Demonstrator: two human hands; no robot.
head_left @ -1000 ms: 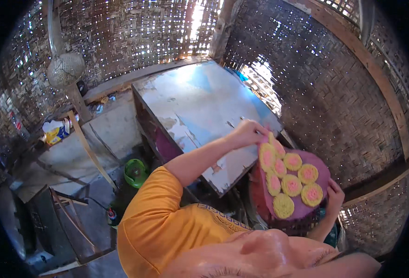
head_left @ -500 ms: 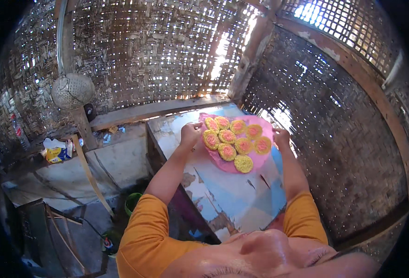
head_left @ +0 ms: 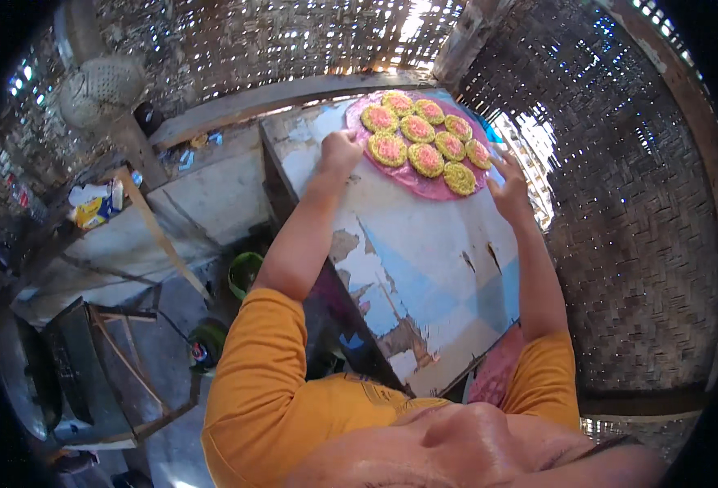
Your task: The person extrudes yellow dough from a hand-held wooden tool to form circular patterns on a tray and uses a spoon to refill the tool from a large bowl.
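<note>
On the far end of the worn blue-and-white table [head_left: 424, 268] lies a round pink tray [head_left: 428, 185] with a shiny surface. Several round yellow-green cakes [head_left: 418, 128] with pink centres are spread over it; one cake [head_left: 459, 178] at its near edge shows no pink. My left hand [head_left: 341, 154] is closed at the tray's left edge, its fingertips partly hidden. At the right edge, my right hand [head_left: 511, 185] has thumb and fingers apart, close beside the rim.
Woven bamboo walls [head_left: 619, 203] stand behind and to the right of the table. On the left, a ledge holds a yellow-and-white packet [head_left: 94, 203], and a perforated strainer [head_left: 101, 93] hangs above. A wooden strip [head_left: 163, 236] leans there. A green container [head_left: 245, 275] stands below, beside the table.
The tray of cakes has moved away from me, toward the table's far end, with both arms reaching farther. My right hand's fingers have spread at the rim.
</note>
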